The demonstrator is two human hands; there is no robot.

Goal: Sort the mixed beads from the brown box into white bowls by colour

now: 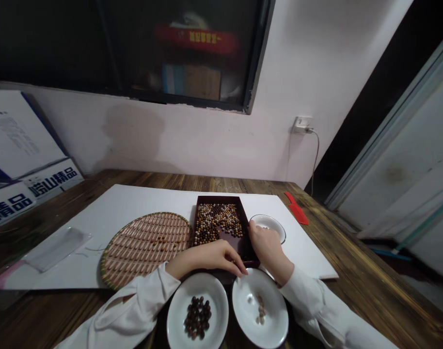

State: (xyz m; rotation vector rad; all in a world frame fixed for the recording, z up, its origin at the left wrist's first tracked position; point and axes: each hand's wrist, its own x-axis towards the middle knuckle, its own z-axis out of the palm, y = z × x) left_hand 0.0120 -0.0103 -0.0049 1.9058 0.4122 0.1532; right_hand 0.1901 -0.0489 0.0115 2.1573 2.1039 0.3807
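My left hand (227,257) reaches across the front of a dark red tray (227,199) of mixed brown, yellow and pale beads (216,220). Its fingertips are pinched together above the rim of a white bowl (243,315) with a few pale beads (261,310); whatever they hold is too small to make out. At the tray's right wall is my right hand (267,247), fingers curled and their tips partly hidden. Just behind it stands another white bowl (281,231), partly covered by the hand. A third bowl (174,322), nearest my left forearm, contains dark brown beads (197,317).
A round woven tray (134,252) with several yellowish beads lies left of the red tray, on a white board (308,252). Farther left is a clear plastic tray (57,249). A red brush-like tool (297,212) rests at right. White boxes (21,140) stand far left.
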